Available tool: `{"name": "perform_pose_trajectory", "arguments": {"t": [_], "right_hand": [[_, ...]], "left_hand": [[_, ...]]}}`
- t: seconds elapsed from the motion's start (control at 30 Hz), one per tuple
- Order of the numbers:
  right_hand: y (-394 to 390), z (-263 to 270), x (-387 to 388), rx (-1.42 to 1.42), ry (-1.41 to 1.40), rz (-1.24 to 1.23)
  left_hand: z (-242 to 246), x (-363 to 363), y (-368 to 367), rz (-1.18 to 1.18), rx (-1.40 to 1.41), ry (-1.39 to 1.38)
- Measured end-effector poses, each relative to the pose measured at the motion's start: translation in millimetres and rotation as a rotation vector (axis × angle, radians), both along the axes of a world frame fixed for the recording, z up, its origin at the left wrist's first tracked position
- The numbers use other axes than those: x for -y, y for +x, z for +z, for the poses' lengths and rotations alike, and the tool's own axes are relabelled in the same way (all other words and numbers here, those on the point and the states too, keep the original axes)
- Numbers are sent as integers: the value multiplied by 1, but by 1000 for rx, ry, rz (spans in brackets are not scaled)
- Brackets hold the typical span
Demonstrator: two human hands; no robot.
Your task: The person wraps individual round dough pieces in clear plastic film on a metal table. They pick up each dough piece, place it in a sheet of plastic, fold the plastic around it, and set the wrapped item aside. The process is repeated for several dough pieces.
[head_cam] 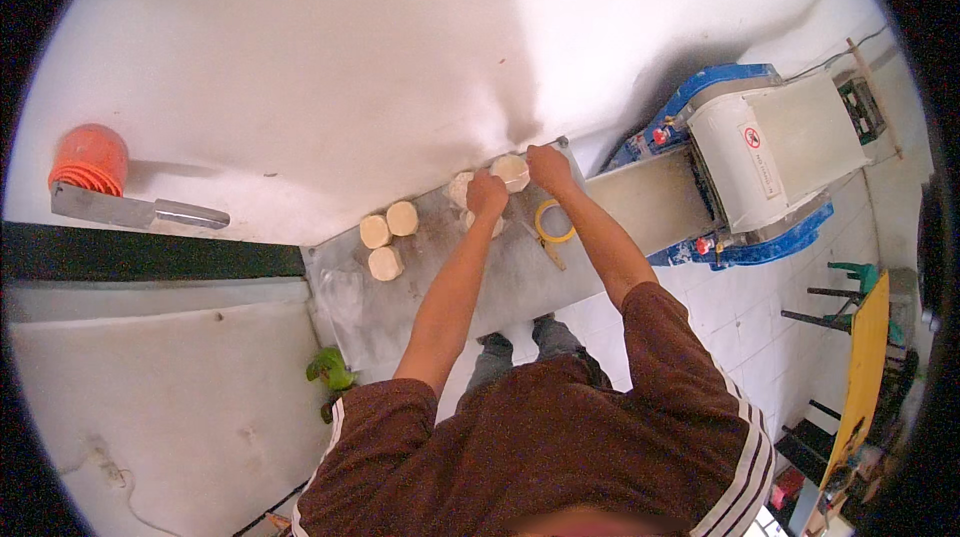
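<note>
On a grey metal tabletop (pixel 431 267), my left hand (pixel 487 193) and my right hand (pixel 550 168) are closed on either side of a pale round stack (pixel 509 169), which looks like dough wrappers. A thin, clear strip (pixel 515 181) appears to run between them across the stack. Another pale stack (pixel 460 188) is partly covered by my left hand, and a further one (pixel 486 224) lies under that wrist. Three similar stacks (pixel 386 263) stand together to the left. Beside my right forearm lies a yellow ring-shaped roll (pixel 546 231), with a small yellowish tool (pixel 555 258) next to it.
A blue-and-white dough roller machine (pixel 739 162) adjoins the table on the right, its feed board (pixel 645 196) near my right arm. At left are a cleaver (pixel 139 211) and stacked orange containers (pixel 88 158). A wall (pixel 337 72) rises behind the table. Clear plastic (pixel 345 304) covers the near-left corner.
</note>
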State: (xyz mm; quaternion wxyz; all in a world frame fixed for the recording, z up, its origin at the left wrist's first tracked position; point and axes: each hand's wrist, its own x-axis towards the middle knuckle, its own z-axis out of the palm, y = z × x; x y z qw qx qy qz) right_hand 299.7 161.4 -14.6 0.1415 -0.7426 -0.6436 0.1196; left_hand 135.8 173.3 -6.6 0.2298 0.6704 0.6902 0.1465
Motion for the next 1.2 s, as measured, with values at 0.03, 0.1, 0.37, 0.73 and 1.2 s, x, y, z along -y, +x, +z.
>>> {"name": "perform_pose_trajectory", "arguments": {"t": [0.03,0.1,0.37,0.73,1.2], "right_hand": [[0,-4,0,-11,41,-4],[-2,-5,2,-6,11,-35],[-8,27,11,-116,25,-178],[-43,-14,266,-255,240,96],[-30,-13,340,-616,-29,-292]], "left_hand": [[-2,1,-1,5,-35,18],[-7,1,-3,-22,-96,6],[4,-2,-7,27,-93,99],[-2,144,-284,519,11,257],[-89,125,-459,951,-183,-32]]}}
